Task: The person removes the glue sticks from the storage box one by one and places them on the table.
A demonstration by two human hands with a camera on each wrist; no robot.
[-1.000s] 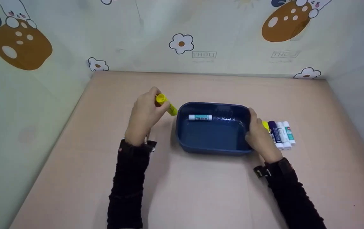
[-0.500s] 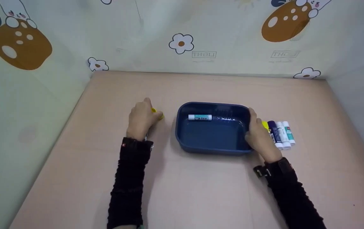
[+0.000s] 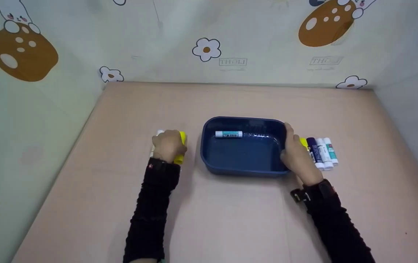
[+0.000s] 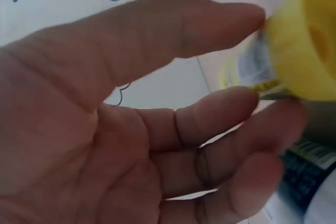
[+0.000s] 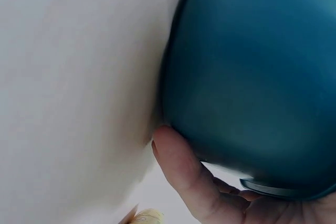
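My left hand [image 3: 169, 145] rests on the table left of the dark blue tray [image 3: 209, 160] and pinches a yellow glue stick [image 3: 181, 148]. In the left wrist view the thumb and fingers of that hand [image 4: 268, 66] close round the yellow cap [image 4: 307, 40]. A white stick end [image 3: 160, 132] pokes out beyond the knuckles. My right hand [image 3: 293, 152] grips the tray's right wall; its thumb [image 5: 178, 171] presses on the tray's blue side [image 5: 252, 77]. One white and teal glue stick [image 3: 228, 134] lies inside the tray at the back.
Several glue sticks lie in a row right of the tray: yellow [image 3: 304, 143], dark blue [image 3: 313, 148], white [image 3: 321, 152] and teal [image 3: 331, 149]. Patterned walls [image 3: 209, 51] enclose the beige table [image 3: 230, 219] at the back and sides.
My left hand has brought the yellow glue stick down from beside the tray's left rim to the table, nearer me. The right hand stays on the tray.
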